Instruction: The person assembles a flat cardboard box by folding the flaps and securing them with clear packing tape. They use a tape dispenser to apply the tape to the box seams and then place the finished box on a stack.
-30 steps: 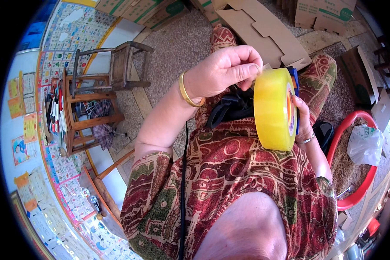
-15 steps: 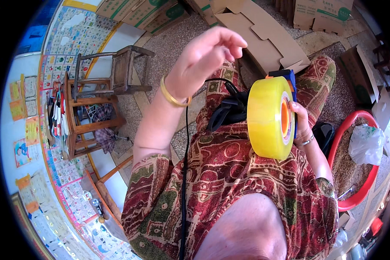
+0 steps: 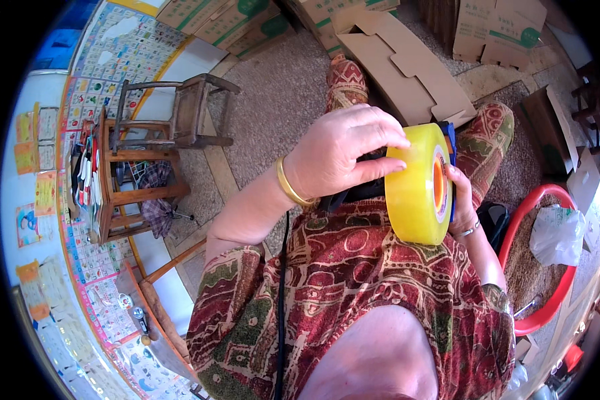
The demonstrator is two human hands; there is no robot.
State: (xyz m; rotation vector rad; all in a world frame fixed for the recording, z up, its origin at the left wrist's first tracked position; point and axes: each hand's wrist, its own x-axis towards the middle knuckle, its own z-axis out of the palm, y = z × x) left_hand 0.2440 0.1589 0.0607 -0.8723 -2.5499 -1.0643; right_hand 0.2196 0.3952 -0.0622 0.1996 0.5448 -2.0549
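A big roll of yellowish clear packing tape point(image 3: 412, 200) with an orange core sits on a blue tape dispenser point(image 3: 452, 139), held upright in front of my lap. My right hand point(image 3: 464, 197) is closed round the dispenser on the roll's right side, its thumb by the core. From the left, my left hand point(image 3: 353, 148), with a gold bangle on the wrist, reaches to the roll's outer face. Its thumb and fingertips are at the tape surface, with a gap between them. Whether they lift a tape end, I cannot make out.
Ahead lies an open flattened cardboard box point(image 3: 407, 70), with stacked boxes point(image 3: 227, 23) behind. A wooden chair point(image 3: 197, 113) is at left. On the right stands a red-rimmed round container point(image 3: 560, 300) with a white plastic bag point(image 3: 559, 235). A black cable point(image 3: 283, 287) hangs along my left side.
My left hand has come down and to the right, from above the lap to the tape roll's face. The roll and my right hand have barely shifted.
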